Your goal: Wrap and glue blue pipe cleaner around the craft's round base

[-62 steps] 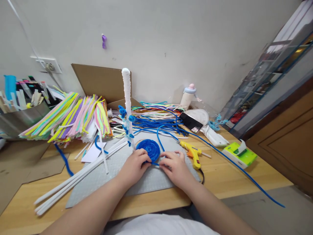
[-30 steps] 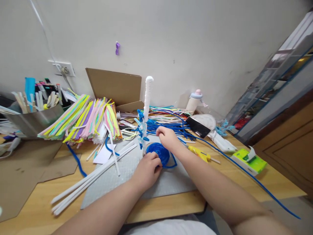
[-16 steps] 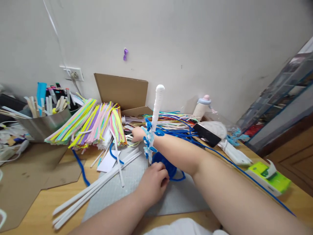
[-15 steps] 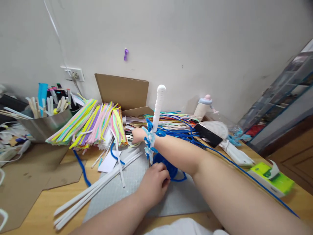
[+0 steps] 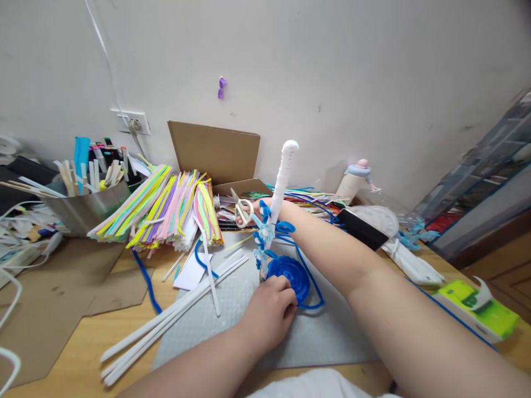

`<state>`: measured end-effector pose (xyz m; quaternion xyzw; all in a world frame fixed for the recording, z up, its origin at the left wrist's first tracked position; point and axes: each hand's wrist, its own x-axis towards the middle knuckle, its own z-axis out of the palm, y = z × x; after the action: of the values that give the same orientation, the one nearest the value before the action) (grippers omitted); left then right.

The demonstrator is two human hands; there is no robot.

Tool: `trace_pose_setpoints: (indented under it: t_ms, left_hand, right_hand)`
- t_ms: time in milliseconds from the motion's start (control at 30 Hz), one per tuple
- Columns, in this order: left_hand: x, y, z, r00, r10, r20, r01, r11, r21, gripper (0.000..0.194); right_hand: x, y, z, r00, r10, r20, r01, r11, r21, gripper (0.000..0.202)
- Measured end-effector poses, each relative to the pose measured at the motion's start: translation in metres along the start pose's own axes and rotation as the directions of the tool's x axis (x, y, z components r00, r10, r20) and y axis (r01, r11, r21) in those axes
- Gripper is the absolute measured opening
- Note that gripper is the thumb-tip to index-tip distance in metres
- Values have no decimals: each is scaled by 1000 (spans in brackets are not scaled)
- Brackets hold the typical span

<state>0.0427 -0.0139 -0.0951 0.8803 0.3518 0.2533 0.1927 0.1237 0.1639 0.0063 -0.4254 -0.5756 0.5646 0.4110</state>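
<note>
My right hand [image 5: 251,214], stretched across behind the craft piece, is closed on a pair of scissors [image 5: 244,212] with cream handles, blades pointing up and left. My left hand [image 5: 271,309] is closed at the near edge of a dark blue pipe-cleaner coil [image 5: 295,276], its fingertips partly hidden. From beside the coil rises a white wrapped stem [image 5: 282,179], tilted slightly right. Blue and white pipe-cleaner flowers [image 5: 262,237] cling to its lower part, in front of my right wrist. A loose blue strand [image 5: 315,284] loops out from the coil.
Bundles of coloured pipe cleaners [image 5: 166,207] lie at the left behind several white strips [image 5: 174,318] on a grey mat [image 5: 232,331]. A metal container [image 5: 91,210] of sticks stands further left. A phone [image 5: 363,228] and a green packet [image 5: 477,307] lie at the right.
My right hand has lifted the scissors from among the things at the back and drawn them slightly right. The view has shifted a little; my left hand stays at the coil.
</note>
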Motion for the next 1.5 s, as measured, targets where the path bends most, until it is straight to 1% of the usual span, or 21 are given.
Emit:
trace_pose_setpoints:
  t_ms: [33,100,167,233,367,433,533,633,733,800,867,933,1000,1033,1100,1200,1300,1333,1400,1433,1500]
  left_hand:
    - [0,0,0,1000,1,-4,-1,1000,-2,9]
    - [0,0,0,1000,2,-7,-2,1000,-9,9]
    - [1,1,0,1000,-2,-8,2,1000,-13,11]
    - [1,1,0,1000,-5,-9,5,1000,-13,11]
    - [1,1,0,1000,-7,-9,7,1000,-19,10]
    - [0,-1,0,1000,-2,-8,2,1000,-27,10]
    - [1,-3,0,1000,11,-4,-11,999,-39,13]
    - [1,-3,-1,1000,19,-8,-19,999,-37,12]
    - [2,-3,0,1000,26,-12,-26,999,-25,12]
    - [2,-3,0,1000,28,-12,-28,999,-19,13]
    - [2,-2,0,1000,24,-15,-24,1000,-13,13]
    - [1,-2,0,1000,21,-16,-21,1000,-7,12]
    - [0,-1,-2,999,32,-3,-32,999,5,13]
    - [0,-1,-3,999,47,11,-47,999,12,13]
    - [-1,-1,-5,996,86,40,-87,995,37,16]
    - [0,-1,-11,989,140,56,-145,985,96,21]
    - [0,2,-17,988,144,48,-149,981,124,26]
    - [-1,3,-19,994,109,33,-112,984,136,24]
    - [-5,5,-22,999,-39,-37,45,983,180,16]
    - [-9,5,-23,988,-135,-79,148,968,203,17]
    - [-15,2,-23,941,-302,-153,331,917,224,26]
  right_hand:
    - [3,2,-3,998,32,48,-33,999,28,36]
    - [3,8,-11,988,70,135,-82,993,88,54]
    - [-1,13,-20,985,58,165,-85,983,161,61]
    - [-4,18,-30,988,26,149,-62,970,237,52]
    - [-13,20,-53,997,-10,80,-19,937,350,19]
    - [-23,17,-60,998,-7,62,-18,923,383,18]
    - [-53,11,-65,999,46,23,-52,904,425,17]
    - [-94,15,-65,989,134,-59,-98,905,413,17]
    - [-131,30,-71,973,189,-132,-158,964,215,22]
    - [-150,39,-78,967,126,-223,-126,992,14,26]
    - [-166,42,-85,953,16,-303,-34,998,-56,33]
    - [-186,39,-88,932,-53,-358,66,998,24,37]
    - [-212,35,-86,928,-33,-372,87,988,130,38]
    - [-227,35,-83,936,19,-350,42,985,165,37]
    - [-260,41,-74,947,192,-257,-139,968,210,40]
    - [-305,62,-59,898,408,-164,-372,904,210,50]
    - [-336,82,-49,836,545,-70,-515,822,244,62]
    - [-343,85,-48,820,569,-62,-541,805,243,63]
    - [-350,88,-46,796,601,-74,-578,790,204,63]
    - [-351,88,-46,788,610,-87,-591,788,172,62]
    - [-350,87,-46,785,614,-83,-605,788,113,60]
